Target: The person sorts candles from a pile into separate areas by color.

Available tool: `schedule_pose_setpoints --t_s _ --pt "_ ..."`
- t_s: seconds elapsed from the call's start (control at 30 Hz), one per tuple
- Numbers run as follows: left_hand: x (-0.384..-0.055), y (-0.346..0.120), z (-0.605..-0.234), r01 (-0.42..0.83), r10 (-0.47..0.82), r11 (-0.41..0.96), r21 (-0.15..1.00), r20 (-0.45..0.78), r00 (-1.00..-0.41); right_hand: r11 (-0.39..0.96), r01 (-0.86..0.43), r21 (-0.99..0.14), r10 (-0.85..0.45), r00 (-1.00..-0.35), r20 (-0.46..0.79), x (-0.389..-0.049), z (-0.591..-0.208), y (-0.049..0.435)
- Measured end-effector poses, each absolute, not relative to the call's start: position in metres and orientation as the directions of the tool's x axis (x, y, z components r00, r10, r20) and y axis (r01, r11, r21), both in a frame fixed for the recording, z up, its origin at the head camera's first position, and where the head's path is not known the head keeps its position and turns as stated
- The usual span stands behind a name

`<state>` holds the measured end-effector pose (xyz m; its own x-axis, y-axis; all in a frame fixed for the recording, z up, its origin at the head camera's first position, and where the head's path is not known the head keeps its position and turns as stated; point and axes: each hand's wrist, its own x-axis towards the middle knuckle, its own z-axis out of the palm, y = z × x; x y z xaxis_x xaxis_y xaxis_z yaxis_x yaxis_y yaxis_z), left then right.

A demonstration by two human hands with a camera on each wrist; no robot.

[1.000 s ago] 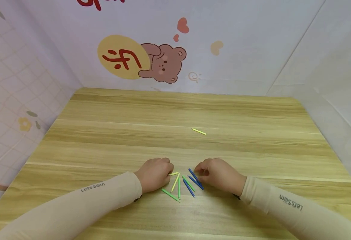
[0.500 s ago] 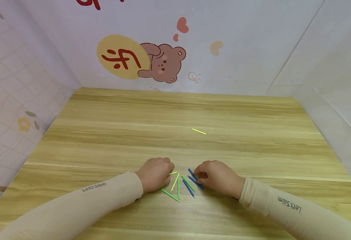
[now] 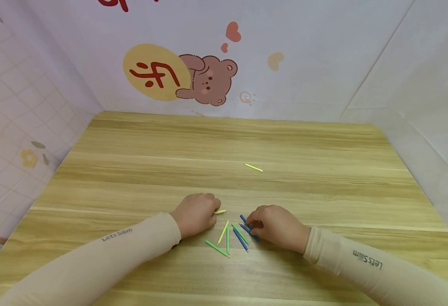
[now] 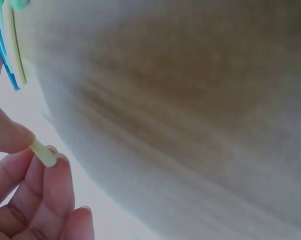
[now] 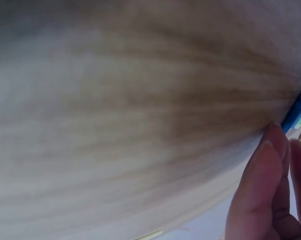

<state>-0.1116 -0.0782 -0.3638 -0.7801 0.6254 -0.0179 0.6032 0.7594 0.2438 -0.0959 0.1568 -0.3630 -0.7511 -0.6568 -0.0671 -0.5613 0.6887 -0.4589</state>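
In the head view my left hand (image 3: 196,215) pinches a thin yellow candle (image 3: 221,211) between thumb and fingers. The left wrist view shows this candle (image 4: 43,154) sticking out past the fingertips. My right hand (image 3: 279,225) is bent over two blue candles (image 3: 245,228), its fingertips at the upper one and partly covering both. Whether it grips that candle is hidden. Between the hands lie another yellow candle (image 3: 223,233), a third blue candle (image 3: 241,240) and several green candles (image 3: 217,249). In the right wrist view the fingers are next to a blue candle (image 5: 296,111).
A single yellow candle (image 3: 253,167) lies farther back on the wooden table (image 3: 151,148). Behind the table stands a white backdrop (image 3: 308,85) printed with a bear, and similar sheets hang at both sides.
My left hand has moved slightly away from me, drawing its yellow candle off the tip of the other yellow one. The right hand has shifted slightly left over the blue candles.
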Motion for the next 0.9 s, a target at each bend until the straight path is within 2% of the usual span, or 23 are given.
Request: schedule_pose_setpoints --t_s 0.47,0.9 --pt "-0.137 -0.073 -0.365 0.575 0.589 0.763 0.297 0.048 -0.807 0.656 -0.613 -0.441 -0.688 -0.726 -0.014 -0.094 -0.359 0.152" --pt "-0.169 -0.06 -0.369 0.661 0.669 0.702 0.264 0.071 -0.739 0.59 -0.689 -0.421 -0.745 -0.666 0.045 -0.093 -0.356 0.137"
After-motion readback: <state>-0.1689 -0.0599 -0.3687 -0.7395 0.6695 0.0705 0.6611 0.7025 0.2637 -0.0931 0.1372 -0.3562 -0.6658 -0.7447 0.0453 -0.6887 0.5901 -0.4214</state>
